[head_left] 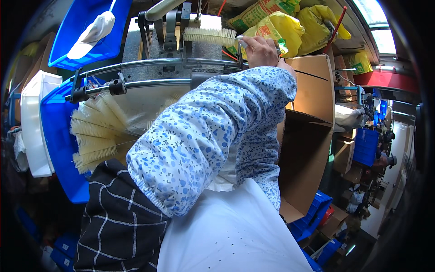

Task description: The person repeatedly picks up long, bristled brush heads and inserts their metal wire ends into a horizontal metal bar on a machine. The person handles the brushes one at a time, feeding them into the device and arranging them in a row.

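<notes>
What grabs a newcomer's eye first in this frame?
The blue-flecked sleeve sweeps up the middle of the view, hiding much behind it. At its end, top centre, a hand grips a pale bristle brush against a metal-framed machine. At left, a heap of similar brushes fills a blue bin, and an open cardboard box stands at right.

Your hand at the upper centre of the frame holds a pale bristle brush against the metal machine; more brushes fill the blue bin at left.
</notes>
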{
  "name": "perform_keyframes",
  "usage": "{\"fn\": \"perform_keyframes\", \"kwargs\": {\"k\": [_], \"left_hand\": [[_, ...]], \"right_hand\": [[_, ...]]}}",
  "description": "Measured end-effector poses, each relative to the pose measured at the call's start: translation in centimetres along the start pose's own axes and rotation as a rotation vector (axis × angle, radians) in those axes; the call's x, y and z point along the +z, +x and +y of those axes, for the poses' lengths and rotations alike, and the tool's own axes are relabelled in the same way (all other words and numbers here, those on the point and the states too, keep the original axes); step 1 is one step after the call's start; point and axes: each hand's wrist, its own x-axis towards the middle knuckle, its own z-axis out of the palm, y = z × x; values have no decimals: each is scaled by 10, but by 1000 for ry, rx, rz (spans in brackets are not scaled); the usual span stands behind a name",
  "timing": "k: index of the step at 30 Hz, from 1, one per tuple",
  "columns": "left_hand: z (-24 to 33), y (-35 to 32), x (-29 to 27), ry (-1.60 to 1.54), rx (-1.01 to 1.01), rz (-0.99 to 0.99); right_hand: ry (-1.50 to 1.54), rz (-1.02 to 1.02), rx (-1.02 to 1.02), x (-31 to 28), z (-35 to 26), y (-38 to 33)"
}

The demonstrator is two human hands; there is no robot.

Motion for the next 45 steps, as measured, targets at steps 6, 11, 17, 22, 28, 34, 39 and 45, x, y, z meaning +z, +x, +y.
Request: {"fn": "perform_keyframes", "kwargs": {"k": [6, 11, 17, 22, 28, 34, 39, 45], "left_hand": [[0, 1, 1, 1, -3, 4], [1, 3, 2, -1, -4, 11], [1, 6, 1, 3, -11, 16], [1, 9, 0, 9, -7, 20], [-1, 22, 15, 35, -11, 66], [-6, 20, 11, -2, -8, 44], [1, 7, -2, 7, 13, 46], [-2, 2, -7, -2, 3, 15]], "right_hand": [[-7, 13, -62, -4, 0, 1], [23, 56, -65, 2, 4, 1], [21, -22, 14, 0, 1, 2], [206, -44, 93, 13, -4, 5], [115, -85, 24, 31, -4, 10], [31, -74, 162, 18, -17, -10], [102, -175, 190, 18, -10, -14], [228, -141, 226, 20, -17, -11]]}}
